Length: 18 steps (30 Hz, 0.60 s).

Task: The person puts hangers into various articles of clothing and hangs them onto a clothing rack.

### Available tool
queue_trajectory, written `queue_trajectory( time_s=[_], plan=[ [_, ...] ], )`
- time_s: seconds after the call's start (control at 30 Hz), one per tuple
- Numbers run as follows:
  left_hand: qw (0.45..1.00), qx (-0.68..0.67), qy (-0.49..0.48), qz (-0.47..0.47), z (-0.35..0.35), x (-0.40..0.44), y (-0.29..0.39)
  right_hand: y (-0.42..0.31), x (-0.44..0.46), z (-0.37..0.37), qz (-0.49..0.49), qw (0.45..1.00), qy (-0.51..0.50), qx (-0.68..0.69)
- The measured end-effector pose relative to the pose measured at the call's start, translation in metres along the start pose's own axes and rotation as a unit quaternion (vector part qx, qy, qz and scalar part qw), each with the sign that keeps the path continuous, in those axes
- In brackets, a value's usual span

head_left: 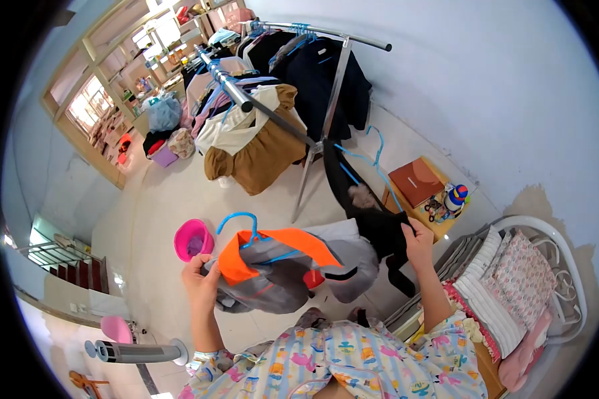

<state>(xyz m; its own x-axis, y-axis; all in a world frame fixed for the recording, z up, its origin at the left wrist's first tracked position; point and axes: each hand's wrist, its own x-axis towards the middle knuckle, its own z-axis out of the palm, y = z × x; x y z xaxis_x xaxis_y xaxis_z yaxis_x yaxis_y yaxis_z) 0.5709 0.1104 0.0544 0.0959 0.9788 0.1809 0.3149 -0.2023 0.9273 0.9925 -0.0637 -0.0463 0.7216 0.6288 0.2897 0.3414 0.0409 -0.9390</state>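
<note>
My left hand [200, 282] is closed on the edge of a grey jacket [279, 289] with a bright orange collar. A blue hanger [253, 231] sits inside that jacket, its hook rising above the collar. On the other side, my right hand [419, 245] grips a black garment [381, 231], which hangs down in long dark strips. A second blue hanger [379, 153] runs up from the black garment, hook uppermost. The two garments meet in front of me, with a pale grey cloth [331, 230] between them.
Ahead stands a metal clothes rack [339, 86] full of garments, including a brown and cream dress [259, 149]. A pink bucket [193, 240] is on the floor at left, a tower fan [136, 352] nearer. At right are a small wooden table [451, 229] and a cushioned chair [522, 286].
</note>
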Motion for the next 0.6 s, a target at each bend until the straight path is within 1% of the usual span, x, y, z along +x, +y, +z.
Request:
queue_trajectory(
  time_s=[0.07,0.13,0.17,0.2,0.23,0.27,0.37,0.47,0.57,0.6],
  plan=[
    [0.999,-0.023,-0.031,-0.015,0.026,0.006,0.010,0.009,0.026,-0.014,0.011,1.000,0.000,0.019],
    [0.996,-0.048,-0.067,-0.030,0.051,0.015,0.025,0.004,0.045,-0.032,0.007,1.000,0.007,0.017],
    [0.995,-0.043,-0.086,-0.018,0.062,0.022,0.027,0.003,0.053,-0.043,0.007,1.000,0.011,0.014],
    [0.993,-0.040,-0.108,-0.008,0.077,0.029,0.027,0.013,0.065,-0.058,-0.013,1.000,-0.009,0.007],
    [0.991,-0.036,-0.130,0.001,0.092,0.038,0.028,0.017,0.074,-0.067,-0.012,1.000,-0.018,0.003],
    [0.989,-0.062,-0.130,0.019,0.111,0.046,0.038,0.013,0.084,-0.075,-0.010,1.000,-0.028,-0.001],
    [0.990,0.008,-0.141,0.005,0.167,0.082,0.047,0.003,0.116,-0.086,-0.011,0.998,-0.067,0.004],
    [0.990,0.054,-0.123,0.053,0.232,0.123,0.057,-0.003,0.149,-0.090,-0.015,0.993,-0.113,-0.025],
    [0.985,0.095,-0.104,0.095,0.286,0.167,0.074,-0.012,0.181,-0.084,0.013,0.989,-0.146,0.001],
    [0.984,0.103,-0.101,0.103,0.302,0.181,0.080,-0.017,0.194,-0.081,0.002,0.988,-0.153,-0.010]
  ],
)
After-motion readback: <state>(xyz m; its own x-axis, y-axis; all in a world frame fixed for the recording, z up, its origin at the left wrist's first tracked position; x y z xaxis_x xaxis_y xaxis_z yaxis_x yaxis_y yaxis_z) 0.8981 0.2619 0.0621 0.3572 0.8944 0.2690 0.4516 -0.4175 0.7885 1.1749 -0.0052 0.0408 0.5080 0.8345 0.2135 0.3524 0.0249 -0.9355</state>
